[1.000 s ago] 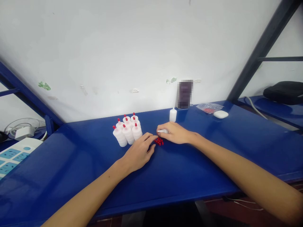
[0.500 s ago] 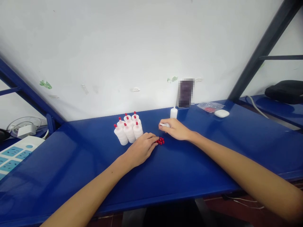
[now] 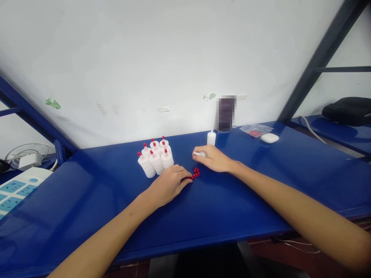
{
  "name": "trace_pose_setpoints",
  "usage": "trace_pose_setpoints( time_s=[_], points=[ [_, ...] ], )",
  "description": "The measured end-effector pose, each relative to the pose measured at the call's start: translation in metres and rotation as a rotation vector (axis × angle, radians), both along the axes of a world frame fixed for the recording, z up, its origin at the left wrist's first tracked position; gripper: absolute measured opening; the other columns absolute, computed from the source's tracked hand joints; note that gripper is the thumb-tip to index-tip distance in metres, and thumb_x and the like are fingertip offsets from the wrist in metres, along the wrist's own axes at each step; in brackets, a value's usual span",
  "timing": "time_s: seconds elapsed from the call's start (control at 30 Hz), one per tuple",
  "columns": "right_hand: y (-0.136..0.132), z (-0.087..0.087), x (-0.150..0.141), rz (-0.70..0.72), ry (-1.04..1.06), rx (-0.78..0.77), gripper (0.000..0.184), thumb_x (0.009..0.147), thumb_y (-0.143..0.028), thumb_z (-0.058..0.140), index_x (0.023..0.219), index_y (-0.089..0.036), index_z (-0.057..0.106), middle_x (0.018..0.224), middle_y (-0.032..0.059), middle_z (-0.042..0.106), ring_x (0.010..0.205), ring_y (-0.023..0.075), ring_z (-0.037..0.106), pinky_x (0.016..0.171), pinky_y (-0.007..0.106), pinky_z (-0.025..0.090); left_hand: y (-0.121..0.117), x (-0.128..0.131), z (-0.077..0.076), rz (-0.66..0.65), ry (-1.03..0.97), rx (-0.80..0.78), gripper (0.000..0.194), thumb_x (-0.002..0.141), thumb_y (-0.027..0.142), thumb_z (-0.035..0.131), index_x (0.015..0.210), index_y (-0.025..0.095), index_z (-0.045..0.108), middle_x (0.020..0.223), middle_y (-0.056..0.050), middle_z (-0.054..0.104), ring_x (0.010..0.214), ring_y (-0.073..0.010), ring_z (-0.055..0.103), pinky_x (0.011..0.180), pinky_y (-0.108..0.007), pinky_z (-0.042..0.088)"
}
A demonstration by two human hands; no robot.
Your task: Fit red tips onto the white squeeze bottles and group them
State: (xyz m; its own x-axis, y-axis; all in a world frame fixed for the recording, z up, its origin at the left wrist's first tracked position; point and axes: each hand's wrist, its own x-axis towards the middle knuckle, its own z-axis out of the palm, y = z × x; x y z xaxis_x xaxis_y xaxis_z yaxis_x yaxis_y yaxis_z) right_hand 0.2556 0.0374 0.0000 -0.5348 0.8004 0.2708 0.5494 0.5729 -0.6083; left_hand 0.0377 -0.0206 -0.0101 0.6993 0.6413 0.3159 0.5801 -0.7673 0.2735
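My right hand (image 3: 211,158) is closed round a small white bottle (image 3: 199,154) lying sideways, its nozzle poking out to the left. My left hand (image 3: 169,182) rests on the blue table (image 3: 220,204), fingers curled with their tips at a little heap of red caps (image 3: 195,173); what they pinch is hidden. A cluster of several white bottles with red caps (image 3: 155,158) stands just left of both hands. One uncapped white bottle (image 3: 211,138) stands upright behind my right hand.
A blurred dark object (image 3: 226,113) leans on the white wall. A clear plastic bag with red bits (image 3: 255,130) and a white case (image 3: 269,138) lie at the back right. A power strip (image 3: 17,189) and cables sit far left; a black item (image 3: 348,110) far right.
My right hand has drawn the bottle back a little, away from the red caps. My left hand has curled tighter at the caps' edge.
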Motion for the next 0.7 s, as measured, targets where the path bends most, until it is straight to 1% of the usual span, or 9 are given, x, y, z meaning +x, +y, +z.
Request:
trace_pose_setpoints(
  time_s=[0.2, 0.37, 0.5, 0.57, 0.63, 0.7],
  points=[
    [0.001, -0.001, 0.001, 0.014, -0.017, 0.018, 0.024, 0.092, -0.033, 0.048, 0.083, -0.017, 0.063, 0.072, -0.0006, 0.061, 0.067, 0.0131, 0.05, 0.065, 0.025, 0.033, -0.003, -0.005, 0.004, -0.033, -0.015, -0.056, 0.015, 0.096, 0.022, 0.057, 0.102, 0.018, 0.07, 0.098, -0.004, 0.072, 0.091, -0.0173, 0.066, 0.084, -0.03, 0.053],
    [0.0, -0.001, 0.001, 0.017, -0.033, 0.025, 0.023, 0.092, -0.031, 0.048, 0.083, -0.017, 0.064, 0.076, 0.0008, 0.065, 0.069, 0.0138, 0.054, 0.066, 0.025, 0.034, -0.002, -0.008, 0.005, -0.044, -0.047, -0.087, 0.013, 0.093, 0.018, 0.059, 0.099, 0.018, 0.071, 0.096, -0.003, 0.073, 0.089, -0.0159, 0.067, 0.082, -0.027, 0.054],
    [-0.004, 0.0, 0.0, 0.028, -0.057, 0.072, 0.02, 0.091, -0.028, 0.049, 0.093, -0.019, 0.066, 0.078, 0.0011, 0.067, 0.067, 0.0139, 0.054, 0.065, 0.025, 0.034, -0.005, -0.008, 0.004, -0.043, -0.074, -0.074, 0.011, 0.092, 0.015, 0.06, 0.094, 0.019, 0.071, 0.093, -0.002, 0.073, 0.085, -0.0153, 0.068, 0.078, -0.026, 0.055],
    [-0.009, 0.002, -0.002, 0.022, -0.053, 0.115, 0.019, 0.09, -0.026, 0.049, 0.095, -0.019, 0.066, 0.079, 0.0009, 0.066, 0.067, 0.014, 0.054, 0.065, 0.025, 0.034, -0.008, -0.007, 0.003, -0.059, -0.155, -0.026, 0.011, 0.092, 0.015, 0.06, 0.095, 0.018, 0.07, 0.093, -0.002, 0.073, 0.085, -0.0144, 0.068, 0.078, -0.026, 0.055],
    [-0.013, 0.005, -0.004, 0.026, -0.027, 0.174, 0.014, 0.087, -0.023, 0.05, 0.085, -0.019, 0.063, 0.079, 0.0013, 0.064, 0.069, 0.0144, 0.053, 0.066, 0.026, 0.034, -0.011, -0.004, 0.005, -0.052, -0.306, 0.067, 0.01, 0.092, 0.015, 0.061, 0.096, 0.018, 0.07, 0.091, -0.002, 0.073, 0.084, -0.0133, 0.068, 0.078, -0.025, 0.056],
    [-0.019, 0.008, -0.007, 0.056, 0.017, 0.233, 0.009, 0.082, -0.022, 0.052, 0.076, -0.018, 0.058, 0.08, 0.0021, 0.06, 0.07, 0.0149, 0.052, 0.066, 0.027, 0.034, -0.015, -0.001, 0.008, -0.004, -0.454, 0.168, 0.009, 0.091, 0.016, 0.063, 0.096, 0.018, 0.07, 0.089, -0.002, 0.074, 0.08, -0.0126, 0.069, 0.076, -0.024, 0.056]
  ],
)
